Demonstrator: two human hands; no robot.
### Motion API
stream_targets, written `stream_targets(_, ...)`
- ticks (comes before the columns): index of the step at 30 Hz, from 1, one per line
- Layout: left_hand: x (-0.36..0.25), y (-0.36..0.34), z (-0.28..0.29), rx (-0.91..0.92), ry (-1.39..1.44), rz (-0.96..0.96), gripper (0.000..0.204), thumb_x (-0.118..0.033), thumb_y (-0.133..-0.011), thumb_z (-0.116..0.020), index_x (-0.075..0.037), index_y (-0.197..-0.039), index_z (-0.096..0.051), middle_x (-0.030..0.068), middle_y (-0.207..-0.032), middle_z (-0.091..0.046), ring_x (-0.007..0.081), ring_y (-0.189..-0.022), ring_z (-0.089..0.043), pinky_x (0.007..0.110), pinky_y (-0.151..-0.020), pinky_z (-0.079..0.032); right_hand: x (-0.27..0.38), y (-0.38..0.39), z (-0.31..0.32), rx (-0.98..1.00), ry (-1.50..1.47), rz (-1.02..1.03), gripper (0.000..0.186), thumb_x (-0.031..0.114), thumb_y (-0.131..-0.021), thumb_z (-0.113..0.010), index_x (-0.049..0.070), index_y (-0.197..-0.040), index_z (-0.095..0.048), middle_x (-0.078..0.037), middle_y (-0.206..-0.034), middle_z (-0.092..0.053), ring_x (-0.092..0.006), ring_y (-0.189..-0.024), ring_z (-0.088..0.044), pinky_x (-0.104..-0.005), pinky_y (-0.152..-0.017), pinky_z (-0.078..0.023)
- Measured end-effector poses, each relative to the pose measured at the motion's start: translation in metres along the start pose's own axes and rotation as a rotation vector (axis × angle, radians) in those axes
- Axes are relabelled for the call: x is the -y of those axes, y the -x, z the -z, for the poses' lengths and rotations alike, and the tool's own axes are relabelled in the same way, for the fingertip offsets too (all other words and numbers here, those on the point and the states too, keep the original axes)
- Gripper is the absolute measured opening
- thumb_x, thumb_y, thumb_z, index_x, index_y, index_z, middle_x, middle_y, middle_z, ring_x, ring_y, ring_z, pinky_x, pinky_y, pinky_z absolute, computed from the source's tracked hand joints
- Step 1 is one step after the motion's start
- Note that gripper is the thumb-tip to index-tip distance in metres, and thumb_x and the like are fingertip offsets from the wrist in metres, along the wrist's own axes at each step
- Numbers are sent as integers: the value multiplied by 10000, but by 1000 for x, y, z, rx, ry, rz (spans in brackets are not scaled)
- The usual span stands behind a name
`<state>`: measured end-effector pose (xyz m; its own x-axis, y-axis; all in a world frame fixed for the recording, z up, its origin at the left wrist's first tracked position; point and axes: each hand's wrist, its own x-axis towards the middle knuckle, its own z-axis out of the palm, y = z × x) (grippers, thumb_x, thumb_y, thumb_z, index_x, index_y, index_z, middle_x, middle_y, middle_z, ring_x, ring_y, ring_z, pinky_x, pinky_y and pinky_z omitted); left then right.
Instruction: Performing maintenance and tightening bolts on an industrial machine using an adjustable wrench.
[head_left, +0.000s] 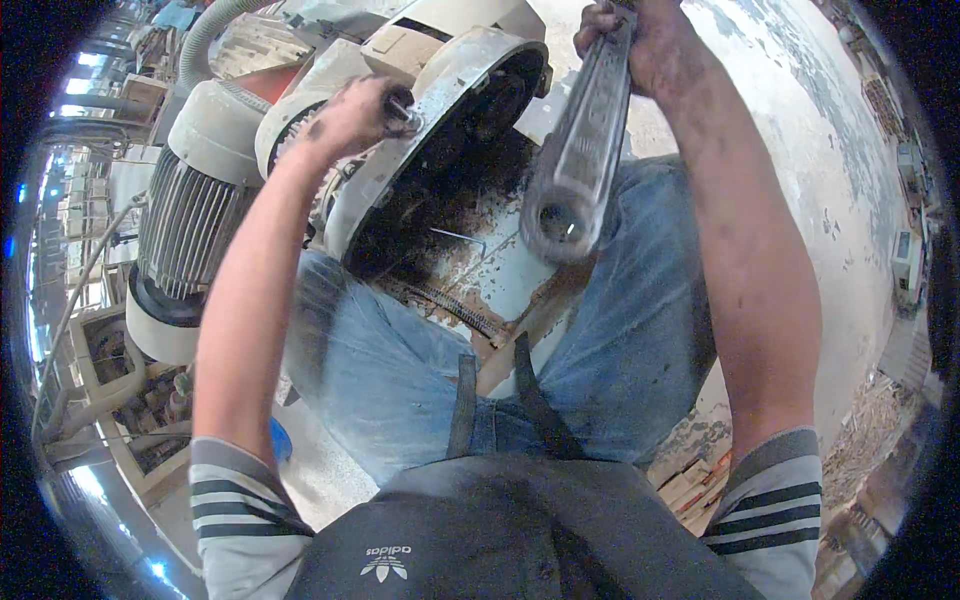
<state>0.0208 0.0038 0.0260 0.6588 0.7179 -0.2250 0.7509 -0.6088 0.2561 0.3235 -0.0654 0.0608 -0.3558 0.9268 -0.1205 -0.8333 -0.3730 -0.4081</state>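
In the head view, a long grey metal bar [590,125] is being gripped at its top end by the right hand [665,50], at one o'clock, with the fingers wrapped round it. The bar is hanging at a tilt, slanting toward the centre, and its round end with a hole is being shown blurred in front of the right leg of the jeans [650,270]; whether the two are touching cannot be told. At eleven o'clock, a small shiny metal piece [404,114] is being pinched by the curled fingers of the left hand [360,118], just beside the rim of a pale machine casing [365,210]. Whether the piece is loose or is being held by the casing cannot be told.

The casing is standing open between eleven and twelve o'clock, and its dark, dirty inside is being exposed. Below the opening, a thin rod [458,236] and a coil-like strip [455,304] are being supported by a rusty, flaking plate [502,276]. A ribbed motor [195,210] is being seen at ten o'clock, with a corrugated hose [203,40] curving above it. At eight o'clock, a blue object [281,440] is being partly hidden by the left forearm [250,330]. Wood pieces [692,487] are lying between four and five o'clock, near the striped right sleeve [768,495].
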Motion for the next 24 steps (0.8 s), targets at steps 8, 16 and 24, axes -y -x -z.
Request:
stream_targets(8,-100,113,-25,-116,1133,131,586,-287,-721,-719,-17,-1178,-471,145,-1023,-601,241,-977,-564,330,-863,-427,-67,31,-80,-376,411,344,771,646,-813,-342,-22,-1185,-444,-63,-679,-533,-160,-479,-482,-275,-517,-446)
stream_targets(16,-137,129,-107,-78,953,229,461,-317,-743,-656,-14,-1058,-510,245,-1008,-567,380,-951,-544,443,-797,-436,-146,13,-70,-450,629,-11,579,637,-779,-468,87,-954,-504,-49,-518,-497,-179,-418,-489,-292,-422,-426)
stream_targets(24,-203,143,-67,219,1751,356,98,-40,-787,-615,-16,-862,-558,30,-733,-593,118,-653,-551,284,-530,-455,-151,22,-36,-540,725,-633,385,462,-881,-435,91,-780,-455,-58,-538,-495,-184,-442,-487,-311,-374,-383)
